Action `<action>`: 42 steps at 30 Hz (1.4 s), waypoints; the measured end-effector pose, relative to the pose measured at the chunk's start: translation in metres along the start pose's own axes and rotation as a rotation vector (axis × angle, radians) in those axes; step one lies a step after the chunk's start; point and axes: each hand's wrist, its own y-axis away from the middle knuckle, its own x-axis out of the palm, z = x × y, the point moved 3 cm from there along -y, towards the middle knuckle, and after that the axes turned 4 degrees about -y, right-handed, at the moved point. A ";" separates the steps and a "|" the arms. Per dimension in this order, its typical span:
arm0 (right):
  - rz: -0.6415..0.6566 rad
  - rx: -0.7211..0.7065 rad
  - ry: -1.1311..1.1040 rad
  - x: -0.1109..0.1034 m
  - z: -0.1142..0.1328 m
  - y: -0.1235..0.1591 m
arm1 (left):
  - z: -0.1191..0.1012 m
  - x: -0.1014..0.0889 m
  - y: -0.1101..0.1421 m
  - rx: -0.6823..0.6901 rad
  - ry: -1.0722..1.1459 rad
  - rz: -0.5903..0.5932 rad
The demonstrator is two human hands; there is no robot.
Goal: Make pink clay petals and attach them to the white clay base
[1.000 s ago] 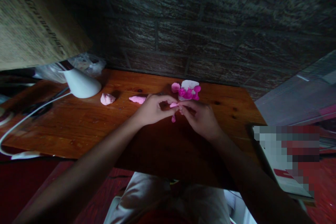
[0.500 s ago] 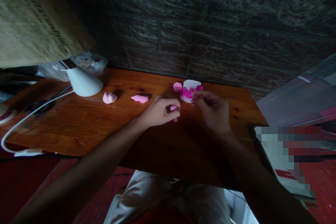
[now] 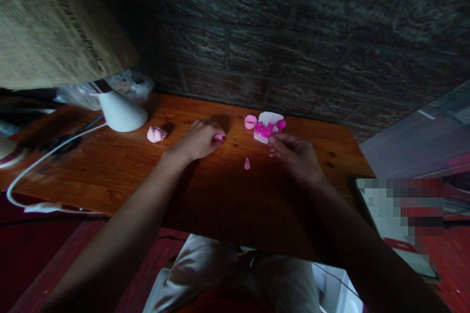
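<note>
My left hand (image 3: 203,139) is closed around a lump of pink clay (image 3: 219,138), whose end shows at the fingertips. My right hand (image 3: 297,155) has its fingers curled in a pinch beside a white clay shape (image 3: 270,117) covered with ruffled magenta clay (image 3: 265,130). What the right fingers hold, if anything, is hidden. A round pink clay piece (image 3: 250,122) lies against the left of that shape. Between my hands, a small drop-shaped pink piece (image 3: 247,163) rests on the table. Farther left sits a pale pink clay lump (image 3: 156,134).
A lamp with a white base (image 3: 125,113) and printed shade (image 3: 62,29) stands on the wooden table (image 3: 121,171) at left, its white cable (image 3: 27,172) trailing forward. Behind it lies a clear plastic bag (image 3: 128,85). Dark scissors (image 3: 60,143) lie nearby. A brick wall (image 3: 249,39) rises behind.
My left hand has moved left, over where an elongated pink lump lay, uncovering the small drop-shaped piece. My right hand stays by the white and magenta shape, slightly lower.
</note>
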 end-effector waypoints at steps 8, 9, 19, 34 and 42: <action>0.032 -0.012 -0.041 -0.005 0.005 -0.001 | -0.044 0.006 -0.002 0.239 0.148 0.101; 0.037 -0.020 -0.033 -0.005 0.007 0.000 | -0.050 0.009 -0.001 0.277 0.179 0.127; -0.013 0.004 -0.144 -0.009 0.011 -0.001 | -0.070 0.019 0.001 0.329 0.323 0.204; -0.072 -0.037 -0.055 -0.018 0.011 -0.003 | -0.068 0.009 -0.005 -0.074 1.066 -0.023; 0.010 -0.015 -0.056 -0.015 0.009 -0.002 | -0.066 0.009 -0.006 -0.127 1.147 -0.091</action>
